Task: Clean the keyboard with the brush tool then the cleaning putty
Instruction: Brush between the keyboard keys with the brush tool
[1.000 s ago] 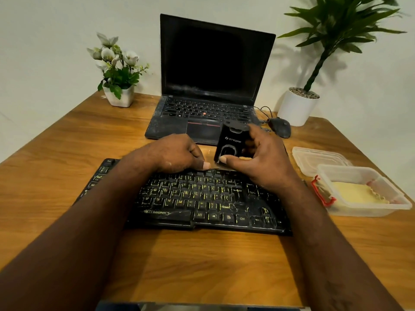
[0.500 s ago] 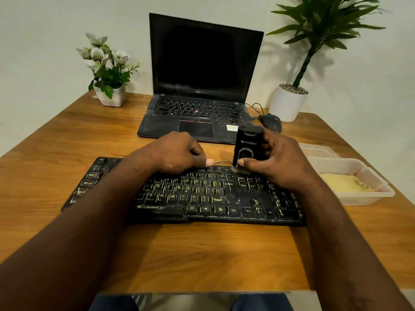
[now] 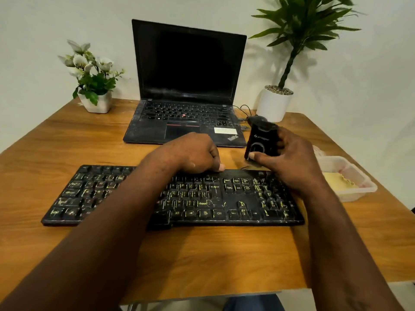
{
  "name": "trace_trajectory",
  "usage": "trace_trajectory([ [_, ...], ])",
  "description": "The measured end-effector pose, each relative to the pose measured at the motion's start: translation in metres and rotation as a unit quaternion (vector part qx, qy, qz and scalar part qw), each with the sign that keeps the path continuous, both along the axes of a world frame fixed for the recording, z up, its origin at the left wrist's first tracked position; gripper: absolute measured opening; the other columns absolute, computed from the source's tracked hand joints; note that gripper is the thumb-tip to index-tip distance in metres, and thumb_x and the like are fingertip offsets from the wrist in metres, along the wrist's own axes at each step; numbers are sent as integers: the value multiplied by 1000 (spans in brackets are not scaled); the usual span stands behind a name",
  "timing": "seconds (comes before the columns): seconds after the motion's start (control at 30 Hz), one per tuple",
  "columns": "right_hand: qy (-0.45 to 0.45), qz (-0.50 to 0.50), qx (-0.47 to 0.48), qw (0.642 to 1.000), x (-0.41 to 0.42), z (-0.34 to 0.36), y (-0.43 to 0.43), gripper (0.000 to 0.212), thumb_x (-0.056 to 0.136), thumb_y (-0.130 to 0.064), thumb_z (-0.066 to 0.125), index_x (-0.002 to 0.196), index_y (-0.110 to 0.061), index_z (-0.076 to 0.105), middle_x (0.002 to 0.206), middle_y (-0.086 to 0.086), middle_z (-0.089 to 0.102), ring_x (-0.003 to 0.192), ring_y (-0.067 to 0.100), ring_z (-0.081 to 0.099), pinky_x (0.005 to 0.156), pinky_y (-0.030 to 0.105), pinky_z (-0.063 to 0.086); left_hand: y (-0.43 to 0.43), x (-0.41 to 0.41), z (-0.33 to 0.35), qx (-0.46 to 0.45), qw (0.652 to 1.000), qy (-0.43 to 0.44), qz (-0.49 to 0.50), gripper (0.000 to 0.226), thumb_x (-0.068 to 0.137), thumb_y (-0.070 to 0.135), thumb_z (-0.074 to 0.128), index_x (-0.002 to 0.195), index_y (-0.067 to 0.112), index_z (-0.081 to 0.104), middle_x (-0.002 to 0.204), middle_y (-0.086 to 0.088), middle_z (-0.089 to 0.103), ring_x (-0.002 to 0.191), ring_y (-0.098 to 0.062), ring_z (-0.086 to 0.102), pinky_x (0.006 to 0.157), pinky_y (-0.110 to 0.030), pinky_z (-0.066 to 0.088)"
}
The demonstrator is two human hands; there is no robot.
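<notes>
Keyboard (image 3: 235, 198), black with worn yellow legends, is laid flat on the near middle of the wooden surface (image 3: 202, 254). The left hand (image 3: 190, 153) is rested on its far edge with the fingers (image 3: 221, 167) curled tightly under and the thumb pressed against them; whether anything is pinched there cannot be made out. The brush tool (image 3: 261, 140), a small black block, is held upright just beyond the keyboard's far right corner by the right hand (image 3: 292, 162), whose thumb and fingers are wrapped round its sides. Its lower end is hidden by the thumb, so no bristles can be seen. The yellow cleaning putty (image 3: 336, 179) is seen in a clear container (image 3: 359, 191) at the right, partly covered by the right wrist. A mouse (image 3: 256, 118) is mostly hidden behind the tool, beside an open laptop (image 3: 188, 70).
</notes>
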State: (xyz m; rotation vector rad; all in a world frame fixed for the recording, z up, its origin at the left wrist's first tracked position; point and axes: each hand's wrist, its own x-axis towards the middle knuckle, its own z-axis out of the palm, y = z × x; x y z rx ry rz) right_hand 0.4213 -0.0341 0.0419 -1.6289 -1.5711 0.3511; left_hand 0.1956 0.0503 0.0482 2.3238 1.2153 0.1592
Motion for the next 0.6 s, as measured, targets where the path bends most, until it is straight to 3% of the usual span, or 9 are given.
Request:
trace_trajectory([
  [0.17, 20, 19, 54, 998, -7, 1, -11, 68, 76, -31, 90, 133, -41, 54, 109, -23, 66, 102, -5, 66, 84, 17, 57, -6, 23, -6, 33, 999, -9, -7, 16, 94, 42, 73, 90, 28, 81, 87, 16, 75, 87, -4, 67, 85, -36, 56],
  [0.33, -7, -21, 54, 998, 9, 5, -10, 71, 75, -30, 91, 136, -33, 54, 108, -20, 64, 95, -6, 65, 75, 10, 54, -8, 17, -19, 37, 998, -39, 17, 17, 93, 45, 73, 91, 29, 80, 87, 18, 74, 86, -1, 65, 86, -30, 51],
  [0.5, -25, 14, -28, 999, 23, 4, -15, 79, 74, -26, 92, 140, -37, 49, 118, -9, 69, 103, 11, 70, 86, 34, 62, -8, 12, -18, 20, 1000, -17, 11, 16, 94, 44, 72, 89, 30, 77, 88, 16, 73, 87, -1, 64, 86, -30, 49],
  [0.6, -17, 55, -52, 997, 19, 2, -20, 78, 76, -23, 91, 141, -37, 49, 111, -9, 70, 100, 9, 72, 81, 29, 63, -7, 10, -18, -2, 1000, -10, 9, 17, 94, 46, 72, 90, 30, 77, 90, 15, 74, 87, -3, 65, 83, -30, 47],
])
